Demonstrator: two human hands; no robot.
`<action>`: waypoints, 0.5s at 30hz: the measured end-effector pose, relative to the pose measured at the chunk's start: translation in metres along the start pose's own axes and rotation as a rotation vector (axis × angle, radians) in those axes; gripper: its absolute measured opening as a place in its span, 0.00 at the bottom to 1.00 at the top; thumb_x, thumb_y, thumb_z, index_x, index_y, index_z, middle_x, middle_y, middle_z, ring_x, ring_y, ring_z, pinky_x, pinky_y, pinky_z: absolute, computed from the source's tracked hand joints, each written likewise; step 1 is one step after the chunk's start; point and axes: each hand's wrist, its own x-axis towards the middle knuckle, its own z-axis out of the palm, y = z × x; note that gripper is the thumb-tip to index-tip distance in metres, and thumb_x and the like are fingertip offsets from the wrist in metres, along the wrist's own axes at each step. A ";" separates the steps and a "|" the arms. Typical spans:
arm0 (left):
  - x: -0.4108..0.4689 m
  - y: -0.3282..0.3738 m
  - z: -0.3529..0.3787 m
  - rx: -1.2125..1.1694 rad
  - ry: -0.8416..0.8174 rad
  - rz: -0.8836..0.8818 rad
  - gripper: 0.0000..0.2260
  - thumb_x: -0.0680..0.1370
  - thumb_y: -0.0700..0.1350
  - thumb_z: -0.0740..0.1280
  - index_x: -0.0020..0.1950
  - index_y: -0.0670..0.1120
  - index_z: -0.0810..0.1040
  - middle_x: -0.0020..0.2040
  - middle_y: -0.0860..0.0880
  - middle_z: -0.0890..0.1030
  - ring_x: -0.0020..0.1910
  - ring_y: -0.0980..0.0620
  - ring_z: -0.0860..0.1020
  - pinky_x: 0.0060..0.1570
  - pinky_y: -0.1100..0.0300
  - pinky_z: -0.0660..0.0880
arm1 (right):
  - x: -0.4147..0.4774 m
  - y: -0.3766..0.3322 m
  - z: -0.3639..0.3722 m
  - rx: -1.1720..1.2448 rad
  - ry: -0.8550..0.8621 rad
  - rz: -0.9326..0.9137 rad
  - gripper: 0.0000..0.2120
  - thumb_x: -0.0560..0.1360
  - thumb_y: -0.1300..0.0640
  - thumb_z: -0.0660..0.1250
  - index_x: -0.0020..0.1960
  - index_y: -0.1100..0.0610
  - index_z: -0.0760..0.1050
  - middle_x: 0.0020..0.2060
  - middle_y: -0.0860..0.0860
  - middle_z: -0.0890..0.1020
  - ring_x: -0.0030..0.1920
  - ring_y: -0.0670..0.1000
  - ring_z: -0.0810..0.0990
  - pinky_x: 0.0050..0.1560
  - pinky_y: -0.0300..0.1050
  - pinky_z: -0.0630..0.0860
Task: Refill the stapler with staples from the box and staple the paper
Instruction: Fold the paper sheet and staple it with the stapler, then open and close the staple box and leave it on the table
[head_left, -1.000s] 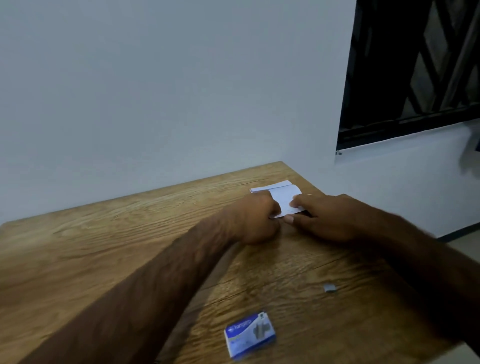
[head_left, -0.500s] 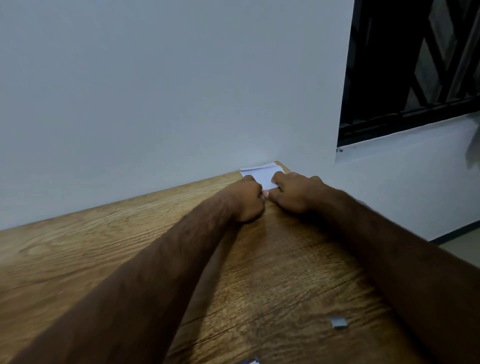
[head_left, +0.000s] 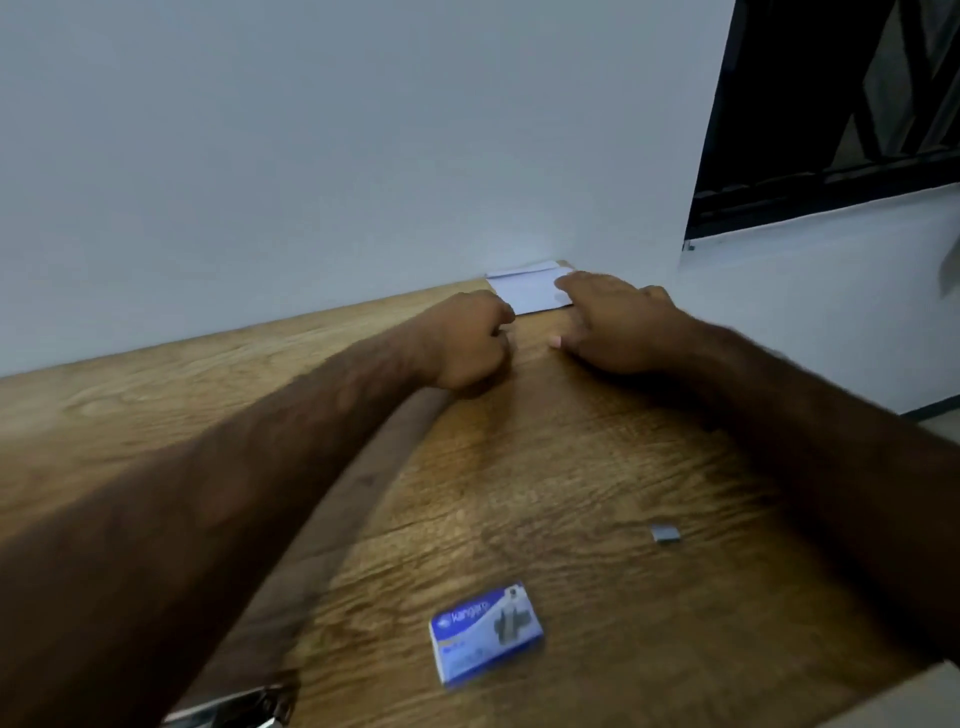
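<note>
The folded white paper (head_left: 530, 291) lies in the table's far corner against the wall. My right hand (head_left: 613, 327) rests on its near right part with the fingers stretched out and the thumb on the wood. My left hand (head_left: 467, 343) is curled into a fist beside the paper's near left corner, and no grip on the sheet shows. The blue and white staple box (head_left: 485, 631) lies near the front edge. A short loose strip of staples (head_left: 665, 533) sits to its right. A shiny metal part of the stapler (head_left: 234, 712) shows at the bottom edge under my left forearm.
The wooden table (head_left: 519, 467) meets a plain white wall at the back. Its right edge drops off beside my right forearm. A dark barred window (head_left: 831, 104) is at the upper right.
The paper was slid from mid-table to the far corner by the wall. My right fingers now lie flat on it, and my left hand has drawn back slightly from it.
</note>
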 end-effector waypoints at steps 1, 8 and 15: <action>-0.013 0.001 -0.005 -0.004 -0.003 0.013 0.15 0.81 0.43 0.59 0.62 0.41 0.79 0.65 0.43 0.80 0.65 0.44 0.76 0.65 0.51 0.72 | -0.009 0.001 -0.005 0.001 -0.028 -0.002 0.35 0.78 0.39 0.61 0.80 0.48 0.55 0.81 0.46 0.58 0.79 0.51 0.58 0.73 0.61 0.55; -0.135 0.011 -0.024 -0.182 -0.089 0.076 0.12 0.81 0.53 0.63 0.61 0.52 0.81 0.58 0.58 0.83 0.58 0.58 0.80 0.63 0.54 0.75 | -0.106 0.008 -0.027 -0.007 -0.102 -0.180 0.14 0.80 0.49 0.63 0.65 0.43 0.74 0.59 0.44 0.78 0.58 0.48 0.74 0.59 0.52 0.72; -0.222 0.018 -0.020 -0.217 -0.070 0.065 0.22 0.76 0.67 0.61 0.65 0.60 0.76 0.59 0.65 0.79 0.57 0.68 0.76 0.51 0.71 0.73 | -0.181 0.010 -0.041 0.278 -0.155 -0.247 0.21 0.66 0.24 0.59 0.54 0.30 0.77 0.53 0.27 0.76 0.53 0.31 0.75 0.45 0.35 0.71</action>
